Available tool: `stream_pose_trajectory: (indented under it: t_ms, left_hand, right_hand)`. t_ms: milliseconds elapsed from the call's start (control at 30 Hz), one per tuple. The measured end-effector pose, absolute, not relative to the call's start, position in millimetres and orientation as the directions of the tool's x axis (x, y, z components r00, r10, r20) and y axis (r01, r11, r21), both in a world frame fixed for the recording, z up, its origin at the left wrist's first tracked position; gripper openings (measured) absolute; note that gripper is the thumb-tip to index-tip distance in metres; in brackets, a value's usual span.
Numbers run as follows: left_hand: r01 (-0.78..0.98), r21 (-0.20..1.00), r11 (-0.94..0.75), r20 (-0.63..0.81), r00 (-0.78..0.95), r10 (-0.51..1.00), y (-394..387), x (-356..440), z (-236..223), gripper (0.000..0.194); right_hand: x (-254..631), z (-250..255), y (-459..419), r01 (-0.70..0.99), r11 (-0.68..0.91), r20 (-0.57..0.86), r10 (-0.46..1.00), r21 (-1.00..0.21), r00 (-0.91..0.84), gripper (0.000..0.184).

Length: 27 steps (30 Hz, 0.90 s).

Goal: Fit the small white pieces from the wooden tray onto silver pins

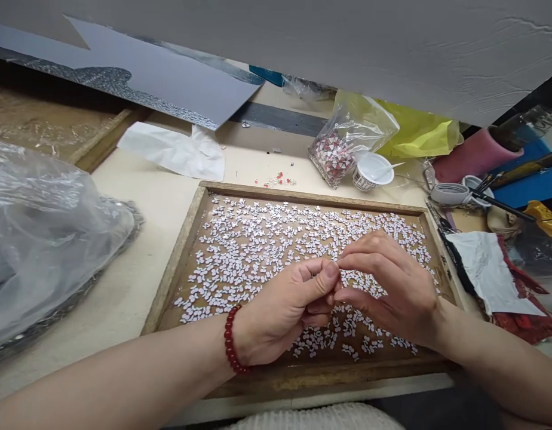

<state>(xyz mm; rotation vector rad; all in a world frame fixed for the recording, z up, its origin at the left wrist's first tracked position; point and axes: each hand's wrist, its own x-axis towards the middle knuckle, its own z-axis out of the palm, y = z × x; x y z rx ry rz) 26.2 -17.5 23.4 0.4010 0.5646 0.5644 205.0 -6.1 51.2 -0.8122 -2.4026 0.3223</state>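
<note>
"White pieces [240, 257]: state their location."

"Spread across the floor of a shallow wooden tray [175, 263]. Each piece is small and lobed. Coverage is dense toward the far side and thinner along the near edge."

"State the position of each hand."

"Left hand [285, 307]: above the tray, fingers curled, thumb pressed toward the index finger. A red bead bracelet [231, 340] encircles the wrist. Right hand [388, 280]: opposite the left, index fingertip meeting the left thumb tip, right thumb set lower, near the left fingers."

"Confirm the grip."

"Left: pinched closed; contents, if any, cannot be told. Right: fingertips brought to the left hand's pinch; whether they grasp a piece cannot be told."

"List adjacent items."

"Beyond the far rim: a clear bag [332, 155] containing red and white pieces, with a white cup [373, 173] just beside it. Farther left: a white tissue [177, 152]."
</note>
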Motion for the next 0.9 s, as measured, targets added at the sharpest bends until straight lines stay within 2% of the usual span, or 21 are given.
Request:
stream_pose_trajectory:
  t_ms: [133, 267, 500, 600, 667, 767, 900]
  left_hand:
    - [-0.388, 0.517, 0.763, -0.366, 0.705, 0.607, -18.9, 26.1, 22.5, 0.037]
    - [-0.397, 0.515, 0.759, -0.39, 0.68, 0.621, -21.1, 26.4, 20.5, 0.042]
    - [-0.378, 0.472, 0.796, -0.359, 0.743, 0.565, -20.3, 25.9, 19.2, 0.043]
    - [-0.393, 0.451, 0.802, -0.347, 0.75, 0.563, -19.6, 26.5, 19.1, 0.04]
    - [-0.403, 0.44, 0.803, -0.34, 0.753, 0.564, -19.6, 26.8, 19.5, 0.037]
    - [-0.409, 0.424, 0.808, -0.337, 0.757, 0.56, -20.2, 27.1, 21.1, 0.032]
    - [-0.408, 0.38, 0.83, -0.337, 0.775, 0.535, -20.9, 26.8, 24.4, 0.025]
  right_hand:
    - [201.3, 54.2, -9.5, 0.494, 0.79, 0.469, 0.613, -0.363, -0.636, 0.032]
    - [198.3, 51.4, -18.0, 0.549, 0.803, 0.528, 0.578, -0.232, -0.622, 0.039]
    - [199.2, 53.3, -24.1, 0.531, 0.84, 0.502, 0.51, -0.113, -0.699, 0.016]
    - [198.0, 58.4, -23.7, 0.497, 0.868, 0.534, 0.412, 0.018, -0.738, 0.015]
    - [197.6, 58.9, -24.2, 0.489, 0.87, 0.538, 0.384, 0.063, -0.75, 0.017]
    - [197.9, 55.2, -25.7, 0.51, 0.86, 0.512, 0.435, 0.006, -0.741, 0.016]
    - [196.0, 53.2, -25.9, 0.507, 0.838, 0.497, 0.533, -0.2, -0.685, 0.014]
